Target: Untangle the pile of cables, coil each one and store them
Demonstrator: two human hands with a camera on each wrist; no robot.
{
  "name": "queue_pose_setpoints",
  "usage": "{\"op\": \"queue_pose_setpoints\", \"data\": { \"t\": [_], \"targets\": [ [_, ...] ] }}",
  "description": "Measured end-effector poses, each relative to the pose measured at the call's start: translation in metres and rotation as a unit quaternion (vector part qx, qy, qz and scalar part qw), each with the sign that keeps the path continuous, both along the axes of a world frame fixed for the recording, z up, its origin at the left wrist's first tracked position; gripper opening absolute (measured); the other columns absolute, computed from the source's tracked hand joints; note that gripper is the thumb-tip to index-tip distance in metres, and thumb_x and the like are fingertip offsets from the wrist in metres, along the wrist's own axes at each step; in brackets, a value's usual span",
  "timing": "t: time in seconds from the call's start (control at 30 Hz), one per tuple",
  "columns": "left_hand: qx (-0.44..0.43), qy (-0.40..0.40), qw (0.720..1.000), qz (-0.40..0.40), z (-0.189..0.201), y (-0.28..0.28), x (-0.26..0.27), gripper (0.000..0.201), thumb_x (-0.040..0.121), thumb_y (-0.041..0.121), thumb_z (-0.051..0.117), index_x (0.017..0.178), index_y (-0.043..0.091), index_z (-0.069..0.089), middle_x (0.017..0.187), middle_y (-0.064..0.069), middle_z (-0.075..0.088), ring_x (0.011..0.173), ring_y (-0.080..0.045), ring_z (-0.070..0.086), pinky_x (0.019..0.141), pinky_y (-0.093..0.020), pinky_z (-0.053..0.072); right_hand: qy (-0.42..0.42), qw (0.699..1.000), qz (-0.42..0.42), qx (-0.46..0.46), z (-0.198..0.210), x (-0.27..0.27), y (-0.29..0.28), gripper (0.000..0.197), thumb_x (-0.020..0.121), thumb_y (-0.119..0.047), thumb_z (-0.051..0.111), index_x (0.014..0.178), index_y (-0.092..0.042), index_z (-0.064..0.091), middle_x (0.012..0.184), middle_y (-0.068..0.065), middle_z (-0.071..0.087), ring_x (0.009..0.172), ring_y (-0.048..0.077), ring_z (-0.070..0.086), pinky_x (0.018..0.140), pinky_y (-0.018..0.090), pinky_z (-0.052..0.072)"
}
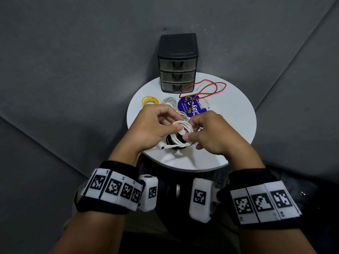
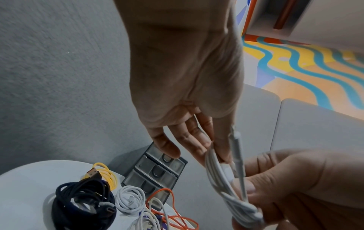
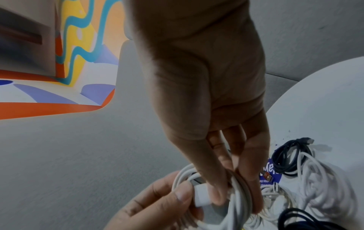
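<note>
While a white cable (image 1: 183, 133) is pinched by both hands, a painted floor (image 2: 307, 68) is seen only from the wrists.
"Let's keep our" can be read on the blue sticker (image 1: 190, 107) behind the cable.

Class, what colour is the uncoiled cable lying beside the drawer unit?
Red-orange; the uncoiled cable shows best in the head view.

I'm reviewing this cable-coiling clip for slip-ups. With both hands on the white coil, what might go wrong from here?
1. The white coil is held only by fingertip pinches of the left hand and right hand; if either grip loosens, the loops may spring open.
2. Its loose plug end dangles above the black cable and may snag it.
3. The red cable lies uncoiled in front of the drawers and may get dragged.
</note>
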State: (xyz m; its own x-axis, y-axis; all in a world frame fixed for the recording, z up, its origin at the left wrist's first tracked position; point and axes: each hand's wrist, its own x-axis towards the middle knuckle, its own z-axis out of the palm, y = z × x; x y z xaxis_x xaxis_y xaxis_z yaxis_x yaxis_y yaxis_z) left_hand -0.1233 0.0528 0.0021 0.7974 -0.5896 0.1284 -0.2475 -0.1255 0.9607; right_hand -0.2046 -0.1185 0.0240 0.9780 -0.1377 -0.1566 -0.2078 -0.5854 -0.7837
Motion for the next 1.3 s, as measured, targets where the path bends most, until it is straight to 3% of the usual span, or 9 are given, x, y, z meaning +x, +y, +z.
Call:
{"op": "queue_pose_setpoints", "data": {
  "t": [0.2,0.37,0.53,0.7,0.83,0.93,1.0,1.17,1.3],
  "targets": [
    [0.013,-0.006,1.000,0.004,0.000,-0.002,0.000,0.025,0.080,-0.004,0.081,0.085,0.019,0.075,0.086,-0.018,0.072,0.068,-0.017,0.059,0.067,-0.027,0.054,0.001,1.000,-0.011,-0.013,0.000,0.000,0.001,0.010,0.083,-0.014,0.081,0.078,-0.016,0.072,0.077,0.009,0.070,0.074,0.034,0.071,0.071,0.051,0.061],
    [0.026,-0.025,0.999,0.027,-0.001,-0.004,0.005,0.027,0.076,0.000,0.085,0.083,0.024,0.077,0.076,-0.006,0.072,0.062,-0.012,0.060,0.064,-0.027,0.053,0.000,0.998,-0.017,-0.060,0.004,0.001,0.001,0.012,0.083,-0.021,0.081,0.077,-0.020,0.071,0.079,0.006,0.071,0.072,0.027,0.068,0.074,0.043,0.057],
    [0.007,-0.030,0.997,0.072,-0.006,-0.005,0.006,0.024,0.073,0.004,0.089,0.084,0.021,0.075,0.067,0.015,0.066,0.053,-0.005,0.054,0.059,-0.023,0.048,-0.020,0.997,-0.049,-0.049,-0.003,0.003,0.003,0.016,0.083,-0.019,0.080,0.072,-0.020,0.069,0.073,0.005,0.070,0.072,0.028,0.070,0.072,0.048,0.060],
    [-0.007,-0.045,0.993,0.109,-0.011,-0.005,0.008,0.023,0.074,0.010,0.089,0.080,0.021,0.071,0.072,0.008,0.066,0.055,-0.011,0.052,0.058,-0.029,0.047,-0.045,0.995,-0.080,-0.041,-0.004,0.009,0.006,0.016,0.087,-0.020,0.076,0.075,-0.015,0.067,0.069,0.007,0.070,0.068,0.027,0.072,0.071,0.049,0.061],
    [-0.021,-0.053,0.987,0.149,-0.001,-0.009,0.012,0.019,0.076,0.012,0.088,0.076,0.021,0.071,0.073,0.004,0.071,0.054,-0.008,0.054,0.055,-0.022,0.043,-0.083,0.990,-0.101,0.044,0.005,0.012,0.006,0.006,0.088,-0.010,0.075,0.085,-0.008,0.070,0.072,0.011,0.067,0.057,0.025,0.070,0.065,0.043,0.062],
    [-0.033,-0.052,0.983,0.175,0.009,-0.012,0.019,0.019,0.077,0.016,0.088,0.073,0.024,0.071,0.071,0.005,0.072,0.058,-0.014,0.060,0.057,-0.032,0.049,-0.106,0.975,-0.116,0.159,0.011,0.015,0.003,0.009,0.090,-0.006,0.074,0.098,-0.003,0.071,0.078,0.008,0.060,0.057,0.015,0.065,0.058,0.029,0.058],
    [-0.038,-0.052,0.981,0.183,0.014,-0.015,0.021,0.019,0.076,0.017,0.089,0.073,0.025,0.071,0.071,0.005,0.072,0.059,-0.013,0.061,0.057,-0.032,0.051,-0.103,0.962,-0.122,0.221,0.016,0.018,0.000,0.018,0.091,-0.006,0.073,0.107,-0.001,0.069,0.081,0.010,0.060,0.061,0.016,0.065,0.059,0.022,0.055],
    [-0.072,-0.043,0.979,0.188,0.021,-0.023,0.032,0.017,0.077,0.018,0.088,0.074,0.020,0.071,0.072,-0.002,0.071,0.058,-0.013,0.054,0.055,-0.028,0.044,-0.098,0.938,-0.121,0.309,0.031,0.021,-0.011,0.029,0.088,-0.002,0.073,0.116,-0.008,0.066,0.083,0.010,0.071,0.069,0.021,0.069,0.056,0.025,0.055],
    [-0.077,-0.048,0.978,0.187,0.029,-0.031,0.041,0.018,0.077,0.015,0.088,0.074,0.018,0.071,0.068,0.002,0.068,0.058,-0.009,0.055,0.056,-0.025,0.044,-0.103,0.932,-0.141,0.319,0.037,0.026,-0.018,0.032,0.085,0.002,0.075,0.112,-0.012,0.065,0.081,0.009,0.074,0.076,0.025,0.073,0.063,0.025,0.057]
  ]
}}
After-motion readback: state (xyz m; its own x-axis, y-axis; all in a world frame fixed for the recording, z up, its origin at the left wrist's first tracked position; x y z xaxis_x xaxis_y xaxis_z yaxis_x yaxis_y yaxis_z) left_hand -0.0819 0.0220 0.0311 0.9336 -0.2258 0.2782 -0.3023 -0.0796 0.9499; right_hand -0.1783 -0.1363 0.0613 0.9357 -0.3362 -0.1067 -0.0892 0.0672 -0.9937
